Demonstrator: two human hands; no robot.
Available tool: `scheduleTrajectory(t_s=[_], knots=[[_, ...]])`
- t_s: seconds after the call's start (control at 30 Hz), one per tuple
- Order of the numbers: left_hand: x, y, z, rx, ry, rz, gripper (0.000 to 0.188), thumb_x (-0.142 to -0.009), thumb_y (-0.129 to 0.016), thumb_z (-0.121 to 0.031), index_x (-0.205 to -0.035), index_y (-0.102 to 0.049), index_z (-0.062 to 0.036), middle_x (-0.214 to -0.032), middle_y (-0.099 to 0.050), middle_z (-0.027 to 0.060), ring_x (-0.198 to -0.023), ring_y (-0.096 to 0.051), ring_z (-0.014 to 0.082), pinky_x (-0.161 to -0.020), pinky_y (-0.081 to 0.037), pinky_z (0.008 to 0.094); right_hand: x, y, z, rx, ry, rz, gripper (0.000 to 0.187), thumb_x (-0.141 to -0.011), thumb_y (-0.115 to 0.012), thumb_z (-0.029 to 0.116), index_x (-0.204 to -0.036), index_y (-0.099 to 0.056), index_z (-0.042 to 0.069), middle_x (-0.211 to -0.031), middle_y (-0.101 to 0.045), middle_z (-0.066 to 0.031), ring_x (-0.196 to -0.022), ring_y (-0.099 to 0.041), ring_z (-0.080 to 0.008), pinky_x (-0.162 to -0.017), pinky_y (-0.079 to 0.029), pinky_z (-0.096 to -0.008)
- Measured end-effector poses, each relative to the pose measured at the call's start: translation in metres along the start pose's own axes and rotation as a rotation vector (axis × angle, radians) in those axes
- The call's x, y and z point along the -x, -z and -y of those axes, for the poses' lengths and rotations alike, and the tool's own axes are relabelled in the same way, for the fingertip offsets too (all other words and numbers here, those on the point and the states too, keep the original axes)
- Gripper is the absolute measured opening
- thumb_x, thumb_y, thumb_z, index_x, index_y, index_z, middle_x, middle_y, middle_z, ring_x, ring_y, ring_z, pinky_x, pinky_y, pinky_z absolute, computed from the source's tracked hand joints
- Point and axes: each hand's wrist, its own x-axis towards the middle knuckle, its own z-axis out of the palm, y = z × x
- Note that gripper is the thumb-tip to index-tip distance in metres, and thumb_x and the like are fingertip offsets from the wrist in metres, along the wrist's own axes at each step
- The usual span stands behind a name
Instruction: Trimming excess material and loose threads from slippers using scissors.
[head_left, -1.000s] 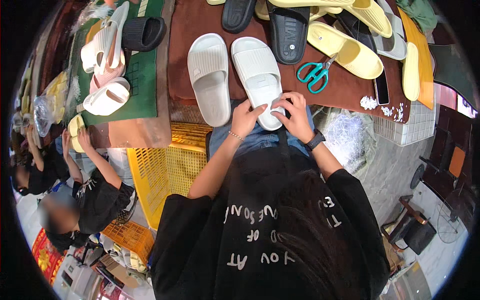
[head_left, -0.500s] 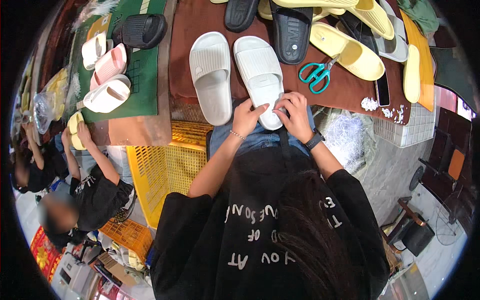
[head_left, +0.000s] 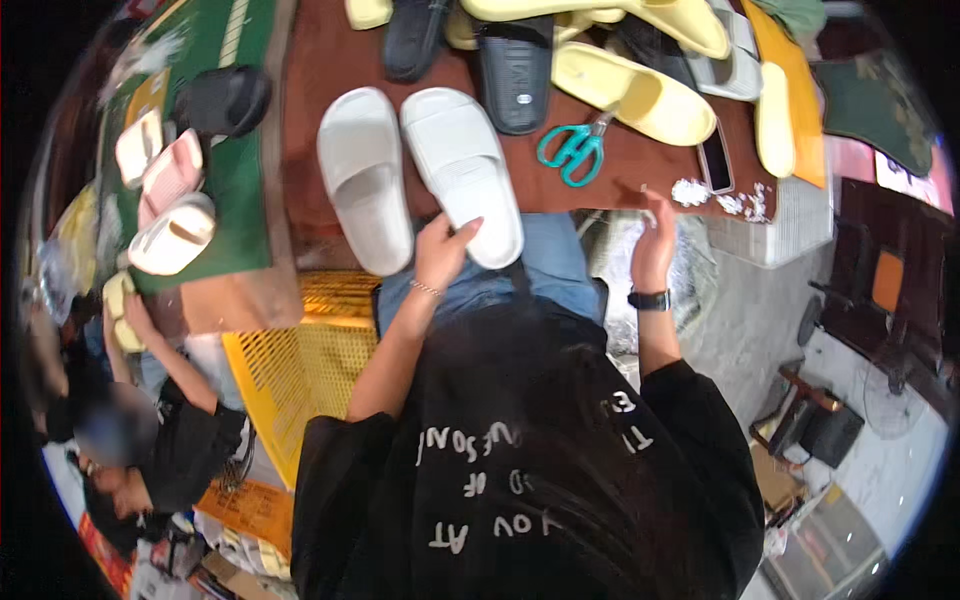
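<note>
A pair of light grey slide sandals lies side by side at the table's front edge, toes away from me. My left hand (head_left: 443, 254) grips the heel edge of the right-hand sandal (head_left: 470, 185), thumb on the footbed, fingers around the side. Its mate, the left-hand sandal (head_left: 366, 190), lies untouched. My right hand (head_left: 654, 238) is raised off to the right, fingers apart and somewhat blurred. It is nearest to a small heap of white bits (head_left: 689, 192). Teal-handled scissors (head_left: 574, 152) lie beyond the sandals, to their right.
Yellow slides (head_left: 640, 92) and black slides (head_left: 516, 80) crowd the far side. A phone (head_left: 715, 162) lies near the white bits. Left, a green mat (head_left: 240, 190) bears more slides. A yellow crate (head_left: 270, 385) stands below. At the far left a co-worker (head_left: 185, 440) handles yellow slides.
My right hand has left the sandal and moved right, toward the white bits. The left hand keeps its hold. The whole view has shifted, so the table appears further left.
</note>
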Motion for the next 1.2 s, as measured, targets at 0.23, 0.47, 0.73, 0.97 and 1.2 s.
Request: scheduleTrajectory(t_s=[0.23, 0.47, 0.73, 0.97, 1.2], knots=[[0.003, -0.001, -0.019, -0.022, 0.053, 0.009, 0.03, -0.084, -0.069, -0.021, -0.102, -0.066, 0.0032, -0.089, -0.069, 0.0065, -0.076, -0.059, 0.0077, -0.068, -0.047, 0.025, -0.075, 0.088, -0.027, 0.517, 0.232, -0.319, 0.028, -0.089, -0.061, 0.033, -0.091, -0.068, 0.006, -0.132, -0.041, -0.0126, -0.123, -0.038, -0.0256, -0.104, -0.027, -0.0378], [0.004, -0.006, -0.022, 0.061, 0.107, 0.03, 0.026, -0.085, -0.069, -0.022, -0.099, -0.067, -0.0009, -0.061, -0.057, -0.003, -0.044, -0.04, 0.0026, -0.04, -0.028, 0.022, -0.088, 0.077, -0.057, 0.969, 0.304, -0.846, 0.043, -0.067, -0.081, 0.04, -0.085, -0.064, 0.004, -0.13, -0.043, -0.0206, -0.121, -0.036, -0.0347, -0.1, -0.029, -0.0513], [0.028, 0.006, -0.043, 0.148, 0.183, 0.098, 0.026, -0.088, -0.065, -0.017, -0.104, -0.062, 0.0029, -0.086, -0.064, 0.0024, -0.068, -0.056, 0.0057, -0.056, -0.043, 0.0214, -0.032, 0.064, -0.072, -0.074, -0.287, -0.553, 0.057, -0.08, -0.073, 0.03, -0.123, -0.043, 0.008, -0.121, -0.047, -0.0057, -0.113, -0.042, -0.0178, -0.096, -0.034, -0.041], [0.068, 0.074, -0.058, 0.168, 0.216, 0.386, 0.027, -0.091, -0.06, -0.02, -0.106, -0.062, 0.0022, -0.091, -0.064, 0.0007, -0.079, -0.059, 0.0073, -0.071, -0.047, 0.0227, 0.027, -0.076, 0.02, 0.193, -0.165, 0.265, 0.038, -0.098, -0.047, 0.029, -0.128, -0.044, 0.007, -0.116, -0.057, -0.0054, -0.094, -0.055, -0.0109, -0.079, -0.043, -0.0267], [0.048, 0.103, -0.055, 0.049, 0.024, 0.405, 0.027, -0.09, -0.061, -0.027, -0.089, -0.062, -0.0001, -0.074, -0.06, -0.0012, -0.067, -0.053, 0.0067, -0.061, -0.042, 0.0248, 0.009, -0.096, 0.034, 0.269, -0.384, 0.68, 0.031, -0.092, -0.058, 0.019, -0.116, -0.058, -0.001, -0.103, -0.065, -0.0039, -0.093, -0.059, -0.011, -0.083, -0.046, -0.0256]])
